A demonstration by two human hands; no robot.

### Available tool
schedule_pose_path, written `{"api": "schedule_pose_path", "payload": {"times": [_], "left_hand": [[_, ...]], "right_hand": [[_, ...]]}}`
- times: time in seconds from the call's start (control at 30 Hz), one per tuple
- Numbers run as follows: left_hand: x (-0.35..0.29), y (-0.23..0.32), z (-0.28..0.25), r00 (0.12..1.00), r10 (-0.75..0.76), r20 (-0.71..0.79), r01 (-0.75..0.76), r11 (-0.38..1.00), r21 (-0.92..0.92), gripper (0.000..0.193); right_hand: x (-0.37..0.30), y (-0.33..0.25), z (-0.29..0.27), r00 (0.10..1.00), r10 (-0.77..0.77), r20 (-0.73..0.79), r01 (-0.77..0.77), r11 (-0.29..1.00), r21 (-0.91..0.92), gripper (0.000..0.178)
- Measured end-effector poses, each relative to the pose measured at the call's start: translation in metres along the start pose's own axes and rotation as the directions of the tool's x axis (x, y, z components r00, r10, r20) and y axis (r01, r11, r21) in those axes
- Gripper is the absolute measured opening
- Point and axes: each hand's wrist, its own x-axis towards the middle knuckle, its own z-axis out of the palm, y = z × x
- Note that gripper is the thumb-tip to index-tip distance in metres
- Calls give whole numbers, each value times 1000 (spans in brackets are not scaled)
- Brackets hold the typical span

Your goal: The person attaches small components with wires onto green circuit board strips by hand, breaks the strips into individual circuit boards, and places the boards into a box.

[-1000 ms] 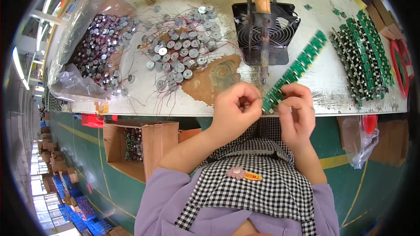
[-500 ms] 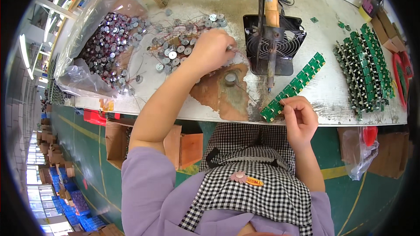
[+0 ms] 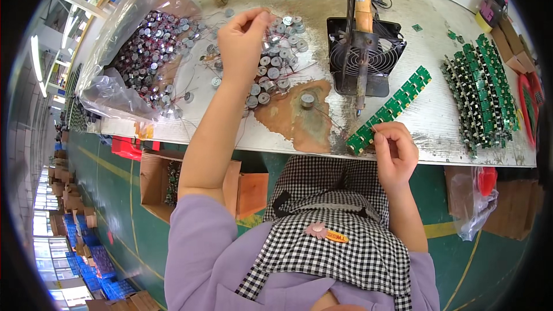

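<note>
My left hand (image 3: 245, 37) is raised over a spread of small round silver metal parts (image 3: 275, 63) with thin wires. Its thumb and forefinger are pinched together; what lies between them, if anything, is too small to make out. My right hand (image 3: 397, 152) is at the table's front edge, fingers pinched at the lower end of a green circuit board strip (image 3: 397, 105). A thin tip shows at those fingertips, but its kind is unclear. One round silver part (image 3: 307, 100) sits alone on a brown worn patch (image 3: 288, 121) between the hands.
A soldering iron (image 3: 362, 75) hangs point-down in front of a black fan (image 3: 340, 52). Stacked green circuit boards (image 3: 481, 92) lie at the right, near a red-rimmed item (image 3: 527, 103). A plastic-lined box (image 3: 95, 89) full of round parts stands at the left.
My left hand has moved left and away from me, from beside the fan to over the round parts, uncovering several of them. The right hand stays pinched at the board strip.
</note>
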Motion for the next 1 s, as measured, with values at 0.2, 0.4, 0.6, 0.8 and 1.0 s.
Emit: {"api": "schedule_pose_path", "payload": {"times": [0.2, 0.4, 0.6, 0.8, 1.0], "left_hand": [[18, 14, -9, 868, 440, -232, -418, 898, 139, 16], [-34, 68, -13, 891, 367, -268, -370, 928, 43, 11], [-151, 61, -2, 814, -448, 370, 488, 873, -17, 11], [-170, 45, 16, 676, -617, 403, 697, 713, -78, 13], [-173, 36, 34, 760, -530, 376, 566, 824, 18, 10]], "right_hand": [[0, -2, 1, 1000, -5, 5, 5, 1000, -11, 4], [-3, -2, 2, 998, 12, -61, -10, 999, 34, 5], [5, -3, -2, 981, -179, 77, 188, 973, -132, 9], [7, -12, -1, 975, -171, 143, 190, 974, -126, 12], [7, -11, 0, 963, -232, 140, 244, 967, -77, 14]]}}
